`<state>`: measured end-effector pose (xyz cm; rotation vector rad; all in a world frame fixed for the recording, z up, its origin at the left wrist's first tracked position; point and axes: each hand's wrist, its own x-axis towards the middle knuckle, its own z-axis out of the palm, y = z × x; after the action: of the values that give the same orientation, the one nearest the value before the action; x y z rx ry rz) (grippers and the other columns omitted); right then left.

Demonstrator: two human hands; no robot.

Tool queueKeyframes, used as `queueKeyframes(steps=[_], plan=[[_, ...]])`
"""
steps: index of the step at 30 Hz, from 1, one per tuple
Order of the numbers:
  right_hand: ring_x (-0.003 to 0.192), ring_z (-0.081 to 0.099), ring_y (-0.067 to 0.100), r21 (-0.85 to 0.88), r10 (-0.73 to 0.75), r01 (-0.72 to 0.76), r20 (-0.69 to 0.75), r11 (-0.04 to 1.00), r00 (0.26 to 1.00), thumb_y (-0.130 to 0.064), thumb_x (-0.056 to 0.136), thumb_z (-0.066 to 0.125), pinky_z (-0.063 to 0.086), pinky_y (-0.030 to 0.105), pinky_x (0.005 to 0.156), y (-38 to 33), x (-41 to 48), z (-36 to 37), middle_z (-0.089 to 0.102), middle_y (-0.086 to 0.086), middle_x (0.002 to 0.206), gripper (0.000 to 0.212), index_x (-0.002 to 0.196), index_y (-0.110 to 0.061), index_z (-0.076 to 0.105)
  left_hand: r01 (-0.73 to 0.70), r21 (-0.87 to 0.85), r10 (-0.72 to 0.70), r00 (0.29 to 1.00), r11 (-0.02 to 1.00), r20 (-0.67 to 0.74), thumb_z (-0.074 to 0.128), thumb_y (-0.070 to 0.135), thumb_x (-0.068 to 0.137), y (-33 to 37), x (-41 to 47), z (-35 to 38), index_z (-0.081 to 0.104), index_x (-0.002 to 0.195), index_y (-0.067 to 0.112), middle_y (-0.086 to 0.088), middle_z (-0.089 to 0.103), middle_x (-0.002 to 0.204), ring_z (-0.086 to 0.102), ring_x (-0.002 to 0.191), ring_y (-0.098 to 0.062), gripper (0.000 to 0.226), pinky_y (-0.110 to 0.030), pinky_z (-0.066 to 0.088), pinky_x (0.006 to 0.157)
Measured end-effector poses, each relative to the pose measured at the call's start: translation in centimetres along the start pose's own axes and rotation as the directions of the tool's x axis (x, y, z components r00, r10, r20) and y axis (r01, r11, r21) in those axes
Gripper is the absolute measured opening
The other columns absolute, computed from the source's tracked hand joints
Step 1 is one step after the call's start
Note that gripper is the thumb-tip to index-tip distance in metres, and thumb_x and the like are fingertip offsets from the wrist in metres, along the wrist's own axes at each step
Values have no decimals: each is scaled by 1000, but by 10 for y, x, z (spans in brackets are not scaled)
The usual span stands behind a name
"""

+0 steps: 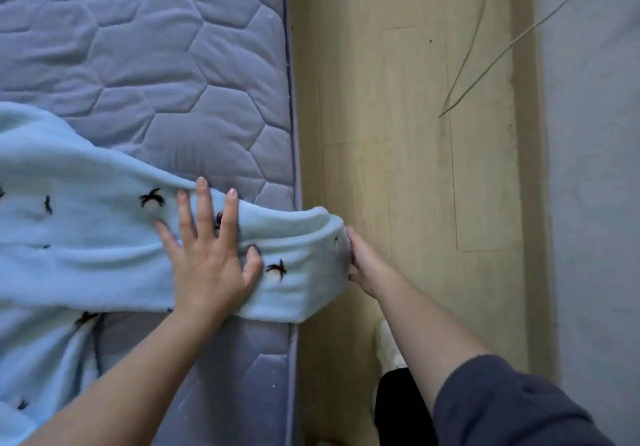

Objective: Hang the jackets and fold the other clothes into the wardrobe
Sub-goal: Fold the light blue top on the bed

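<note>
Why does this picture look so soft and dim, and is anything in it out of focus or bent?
Head view: dim, flat, bluish light, soft shadows, no glare; the pale blue fleece looks smeared at its cuff end, probably motion blur; the mattress quilting is fairly sharp; the wide lens slightly bows the mattress edge and the floor lines.

Quilted bed [156,47] lies free beyond the blue fleece [86,237]; floor [398,134] strip alongside is passable, though a thin cable [482,2] loops across it near the wall [588,134].
</note>
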<state>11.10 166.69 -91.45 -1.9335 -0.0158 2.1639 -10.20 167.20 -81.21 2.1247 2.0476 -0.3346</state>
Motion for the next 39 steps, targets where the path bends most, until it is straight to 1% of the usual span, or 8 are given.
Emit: queueKeyframes(steps=[12, 16, 21, 24, 27, 30, 32, 39], plan=[[95, 67, 24, -39, 244, -246, 348, 969, 905, -36, 86, 65, 52, 37, 84, -4, -20, -62, 70, 10, 107, 31, 104, -12, 71, -21, -39, 22, 999, 999, 24, 42, 45, 72, -2, 4, 1, 29, 144, 18, -16, 11, 157, 9, 143, -41, 78, -72, 12, 104], [74, 71, 24, 71, 193, -239, 396, 968, 898, -25, 31, 98, 58, 32, 64, -25, -84, -107, 73, 11, 90, 59, 85, -11, 78, -84, -110, 92, 993, 990, 73, 40, 54, 77, -18, 13, -33, 45, 126, 25, -11, 30, 148, 18, 141, -31, 57, -65, 5, 108], [79, 73, 24, 339, -51, -90, 387, 937, 921, -16, 23, 98, 59, 36, 61, -47, -136, -121, 74, 13, 95, 68, 87, -5, 78, -258, -134, 260, 966, 957, -5, 45, 40, 83, -37, 61, -101, 57, 91, 9, -10, 65, 81, 65, 78, -32, 34, -53, 34, 98], [82, 72, 23, 297, -87, -27, 366, 954, 926, -18, 52, 89, 59, 39, 65, -51, -145, -122, 74, 8, 94, 47, 97, -14, 76, -138, -159, 126, 988, 978, -85, 57, 29, 89, -21, 87, -117, 57, 105, 9, -13, 64, 95, 58, 96, -34, 26, -43, 31, 95], [90, 71, 22, 225, -115, 47, 300, 973, 947, -25, 46, 92, 59, 42, 68, -49, -142, -131, 72, 5, 106, 80, 118, -20, 59, 217, -141, -237, 961, 966, -141, 51, 33, 93, -20, 76, -108, 43, 133, 13, -14, 42, 139, 34, 133, -32, 45, -55, 21, 106], [99, 68, 24, 110, -135, 114, 206, 987, 969, -30, 38, 95, 57, 38, 65, -41, -136, -131, 66, 7, 122, 103, 130, -23, 50, 631, -238, -652, 758, 738, -13, 39, 45, 96, -25, 41, -89, 18, 150, 15, -13, 4, 160, 2, 146, -33, 65, -64, 6, 110], [98, 66, 25, 97, -192, 183, 95, 978, 977, -21, 67, 81, 58, 36, 63, -35, -128, -124, 65, 7, 120, 71, 130, -21, 49, 763, -269, -753, 638, 588, 163, 31, 54, 97, -28, 29, -77, 9, 153, 15, -13, -2, 160, -2, 147, -33, 72, -62, 6, 112], [90, 66, 23, 191, -217, 237, -120, 952, 969, -12, 94, 55, 57, 31, 58, -21, -121, -108, 67, 5, 110, 31, 124, -20, 52, 49, -243, -14, 990, 969, 142, 20, 62, 88, 44, 15, -32, 4, 153, 18, -12, -8, 160, -11, 147, -27, 80, -56, -9, 112]])
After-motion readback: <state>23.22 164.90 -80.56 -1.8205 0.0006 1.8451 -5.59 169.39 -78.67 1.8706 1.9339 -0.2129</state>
